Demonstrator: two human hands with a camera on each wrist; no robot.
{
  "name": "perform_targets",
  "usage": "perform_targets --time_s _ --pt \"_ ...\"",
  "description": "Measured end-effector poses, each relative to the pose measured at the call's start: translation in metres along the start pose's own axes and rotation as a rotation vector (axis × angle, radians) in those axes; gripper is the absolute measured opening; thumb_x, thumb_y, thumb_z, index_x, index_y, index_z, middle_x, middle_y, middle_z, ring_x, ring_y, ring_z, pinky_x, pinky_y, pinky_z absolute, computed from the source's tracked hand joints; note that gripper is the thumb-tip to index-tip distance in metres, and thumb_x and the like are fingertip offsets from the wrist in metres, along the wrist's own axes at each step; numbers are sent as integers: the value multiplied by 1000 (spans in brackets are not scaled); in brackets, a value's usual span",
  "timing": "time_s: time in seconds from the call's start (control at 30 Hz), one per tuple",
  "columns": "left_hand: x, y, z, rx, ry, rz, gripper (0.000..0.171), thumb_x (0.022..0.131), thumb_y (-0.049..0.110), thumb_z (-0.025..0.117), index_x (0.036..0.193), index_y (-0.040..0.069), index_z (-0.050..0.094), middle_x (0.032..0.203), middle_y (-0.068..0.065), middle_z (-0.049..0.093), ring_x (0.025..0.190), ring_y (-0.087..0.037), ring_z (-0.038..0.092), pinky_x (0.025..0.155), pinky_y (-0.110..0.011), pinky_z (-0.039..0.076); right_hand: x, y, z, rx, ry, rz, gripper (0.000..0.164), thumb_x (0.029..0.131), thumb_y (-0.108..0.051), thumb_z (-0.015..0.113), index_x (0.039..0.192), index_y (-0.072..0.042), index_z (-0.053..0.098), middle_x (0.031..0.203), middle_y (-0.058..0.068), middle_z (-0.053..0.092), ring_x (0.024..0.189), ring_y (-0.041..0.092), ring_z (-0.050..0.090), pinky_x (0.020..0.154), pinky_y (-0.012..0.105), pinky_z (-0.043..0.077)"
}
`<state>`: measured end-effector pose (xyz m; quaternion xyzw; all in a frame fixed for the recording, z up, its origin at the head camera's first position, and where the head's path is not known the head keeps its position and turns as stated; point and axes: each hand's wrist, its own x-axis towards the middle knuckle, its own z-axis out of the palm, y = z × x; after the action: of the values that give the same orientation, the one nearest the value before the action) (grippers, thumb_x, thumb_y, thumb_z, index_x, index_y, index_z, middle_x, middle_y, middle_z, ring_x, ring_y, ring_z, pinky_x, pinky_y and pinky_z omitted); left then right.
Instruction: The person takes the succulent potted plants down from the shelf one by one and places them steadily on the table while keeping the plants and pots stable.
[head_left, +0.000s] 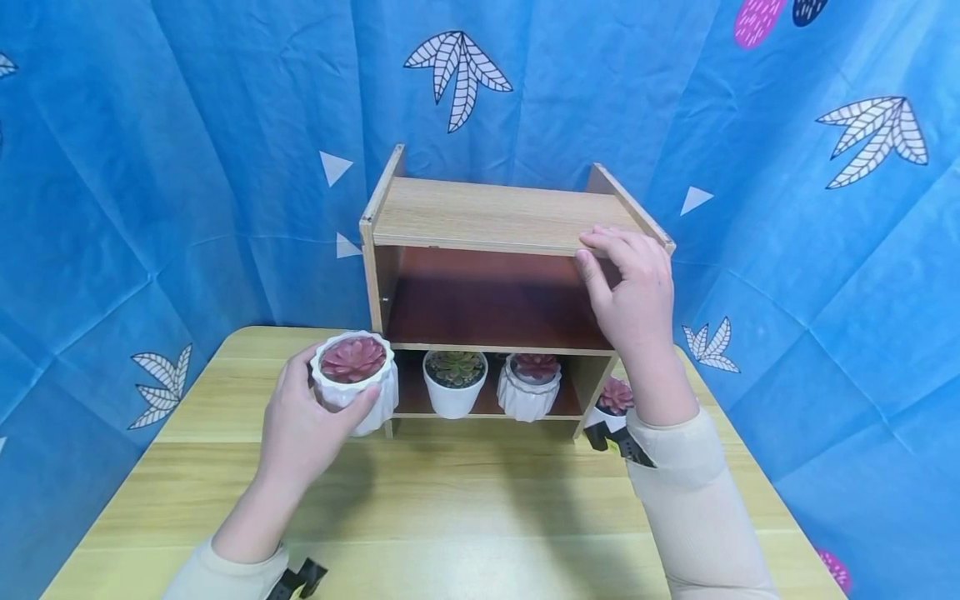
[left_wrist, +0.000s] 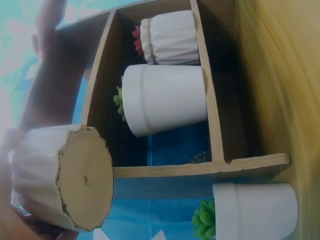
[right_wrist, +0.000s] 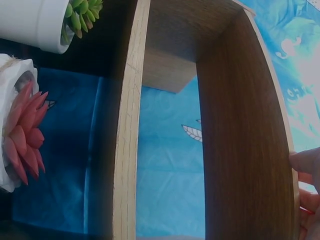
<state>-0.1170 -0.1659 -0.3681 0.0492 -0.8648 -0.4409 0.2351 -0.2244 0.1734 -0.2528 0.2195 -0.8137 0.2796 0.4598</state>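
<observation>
A white fluted pot with a dark red succulent [head_left: 352, 358] is in my left hand [head_left: 303, 437], which grips it from the side, thumb across the front. The pot is held near the left front of a small wooden shelf [head_left: 487, 215]; its pale underside [left_wrist: 85, 177] faces the left wrist camera. My right hand [head_left: 637, 292] holds the front edge of the shelf's top board near its right end. On the lower board stand a smooth white pot with a green succulent [head_left: 454, 396] and a white fluted pot with a red succulent [head_left: 529, 400].
Another potted red succulent [head_left: 617, 396] stands on the table right of the shelf, partly hidden by my right forearm. Outside the shelf's left side is a white pot with a bright green plant [left_wrist: 257, 210]. Blue patterned cloth [head_left: 247, 150] hangs around the wooden table [head_left: 450, 517].
</observation>
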Motion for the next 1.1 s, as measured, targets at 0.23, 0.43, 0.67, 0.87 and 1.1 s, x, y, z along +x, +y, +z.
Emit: perform_targets --time_s 0.23,0.43,0.67,0.87,1.1 --pt "3 -7 -3 -1 23 -9 89 79 46 82 145 0 42 136 -19 53 122 -39 53 96 -61 45 0 1 -1 -4 0 4 24 95 -21 70 115 -9 76 121 10 70 117 32 58 107 49 36" --pt "6 -14 -6 9 36 -34 90 79 45 82 145 -1 41 136 -21 53 122 -40 52 97 -61 45 0 1 -1 -5 0 3 24 95 -21 70 115 -9 76 121 10 70 117 32 58 108 49 35" --pt "10 -26 -9 11 65 -77 91 79 44 83 145 -2 41 135 -22 52 123 -41 52 99 -60 44 0 2 -2 -10 -6 7 24 95 -20 70 115 -9 76 121 10 70 118 32 58 108 49 35" --pt "12 -36 -10 11 73 -120 93 79 46 82 146 -2 38 137 -23 50 124 -42 50 100 -61 43 0 0 -2 -15 -11 16 25 95 -20 70 116 -8 75 122 10 70 119 32 57 108 50 35" --pt "15 -51 -11 10 106 -141 94 79 46 82 147 -2 38 138 -24 50 124 -44 49 100 -63 40 0 -1 -1 -14 -13 9 25 95 -20 70 116 -8 75 122 10 70 119 32 57 108 50 35"
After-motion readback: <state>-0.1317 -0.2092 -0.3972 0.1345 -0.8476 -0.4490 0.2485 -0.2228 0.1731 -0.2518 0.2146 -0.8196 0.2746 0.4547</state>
